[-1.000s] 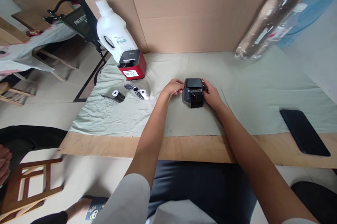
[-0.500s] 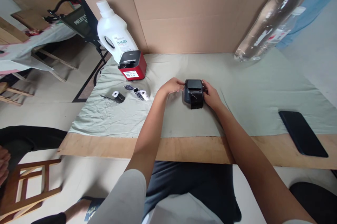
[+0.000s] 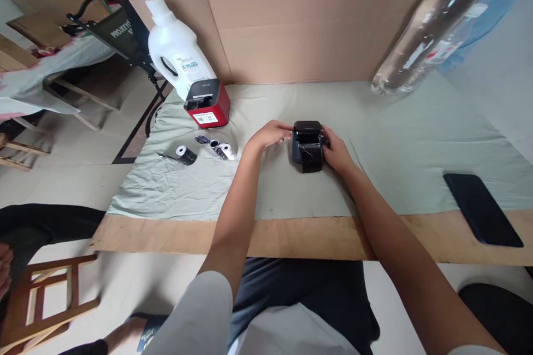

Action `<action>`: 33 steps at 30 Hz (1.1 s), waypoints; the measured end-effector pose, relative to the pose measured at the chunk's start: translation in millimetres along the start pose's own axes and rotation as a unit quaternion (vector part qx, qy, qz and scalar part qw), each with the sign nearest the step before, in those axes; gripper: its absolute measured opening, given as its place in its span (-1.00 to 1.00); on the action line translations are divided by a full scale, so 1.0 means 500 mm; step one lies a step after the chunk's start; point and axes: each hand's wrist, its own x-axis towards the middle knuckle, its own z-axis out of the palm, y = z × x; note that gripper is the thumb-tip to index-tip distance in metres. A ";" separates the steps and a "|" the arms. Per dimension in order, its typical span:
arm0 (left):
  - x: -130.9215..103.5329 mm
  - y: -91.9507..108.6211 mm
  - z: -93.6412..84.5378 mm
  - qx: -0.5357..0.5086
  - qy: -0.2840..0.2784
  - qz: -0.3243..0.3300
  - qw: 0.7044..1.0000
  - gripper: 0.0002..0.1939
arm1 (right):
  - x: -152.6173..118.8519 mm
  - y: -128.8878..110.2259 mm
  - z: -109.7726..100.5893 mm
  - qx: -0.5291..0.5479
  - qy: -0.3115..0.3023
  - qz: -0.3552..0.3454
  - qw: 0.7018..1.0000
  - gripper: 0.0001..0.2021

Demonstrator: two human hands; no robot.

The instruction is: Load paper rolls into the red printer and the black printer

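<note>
Hands, left and right, apart, flank a glossy, boxy black device on creased cloth, their grip unclear.

Black device, red-and-black box, white jug, pale green cloth, black phone, tan cardboard

The black printer's lid has lifted toward the table's front edge (a gap shows now); the left hand has edged leftward since a second ago.

Soft light (glints on the large clear bottle); edges stretched.
</note>
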 end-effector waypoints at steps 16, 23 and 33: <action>0.010 -0.008 0.019 -0.051 0.014 -0.031 0.998 -0.16 | 0.002 -0.003 0.004 0.015 0.006 0.021 1.000 -0.20; 0.017 -0.015 0.024 -0.055 0.057 0.015 0.997 -0.37 | -0.006 -0.033 -0.005 0.023 0.078 0.006 0.997 -0.47; -0.032 -0.040 0.097 0.092 0.068 0.014 0.993 -0.53 | 0.115 -0.094 -0.049 -0.186 -0.117 0.050 0.974 -0.71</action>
